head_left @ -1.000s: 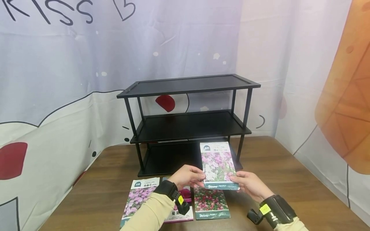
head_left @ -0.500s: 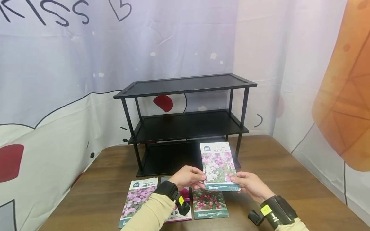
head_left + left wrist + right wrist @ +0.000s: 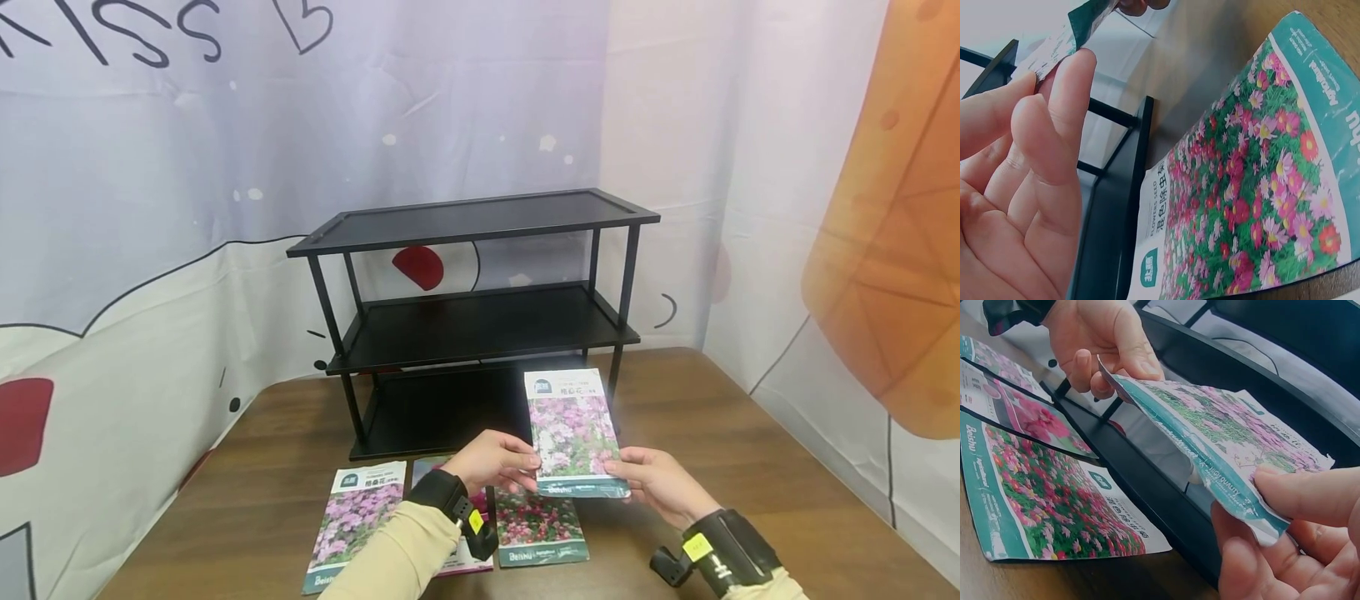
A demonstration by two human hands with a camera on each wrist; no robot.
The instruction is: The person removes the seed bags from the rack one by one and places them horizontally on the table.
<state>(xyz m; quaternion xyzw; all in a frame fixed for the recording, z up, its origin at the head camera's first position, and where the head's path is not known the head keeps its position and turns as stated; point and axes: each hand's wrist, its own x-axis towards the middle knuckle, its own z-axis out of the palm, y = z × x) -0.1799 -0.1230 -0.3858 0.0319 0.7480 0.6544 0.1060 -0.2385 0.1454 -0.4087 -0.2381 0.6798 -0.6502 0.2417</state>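
Note:
A flower seed packet (image 3: 573, 429) with a pink blossom picture and a teal lower band is held up above the table, tilted, before the rack. My left hand (image 3: 495, 462) pinches its left edge; my right hand (image 3: 663, 482) pinches the lower right corner, thumb on the front, as the right wrist view shows. Below it lies a seed packet with red and pink flowers (image 3: 542, 527), its top covered by the raised one. A magenta-flower packet (image 3: 1041, 422) lies beside that, partly behind my left wrist. Leftmost is a purple-flower packet (image 3: 356, 521).
A black three-tier rack (image 3: 480, 329) stands behind the packets on the wooden table (image 3: 720, 450). Its lowest shelf (image 3: 442, 412) is right behind my left hand. A printed cloth (image 3: 420, 108) hangs around the back and sides.
The rack, table and lying packets have shifted slightly left in the head view. Both hands still hold the raised packet, which sits slightly farther right in view.

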